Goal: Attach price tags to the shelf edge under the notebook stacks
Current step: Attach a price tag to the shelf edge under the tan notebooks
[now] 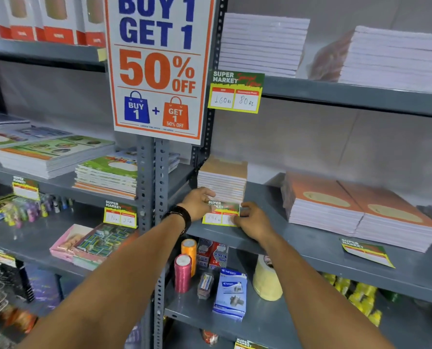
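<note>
Head view shows left hand (pixel 199 203) and right hand (pixel 253 218) pinching price tag (pixel 221 214) against shelf edge (pixel 280 249) below notebook stack (pixel 222 180); uneven pressure could set it crooked

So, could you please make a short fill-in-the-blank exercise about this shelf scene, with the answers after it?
1. Both hands press a price tag against the shelf ____.
2. The watch is on the ____ wrist.
3. The big poster offers ____ percent off.
4. One loose tag lies flat on the shelf, in front of the ____ notebooks.

Answers: edge; left; 50; orange
</note>
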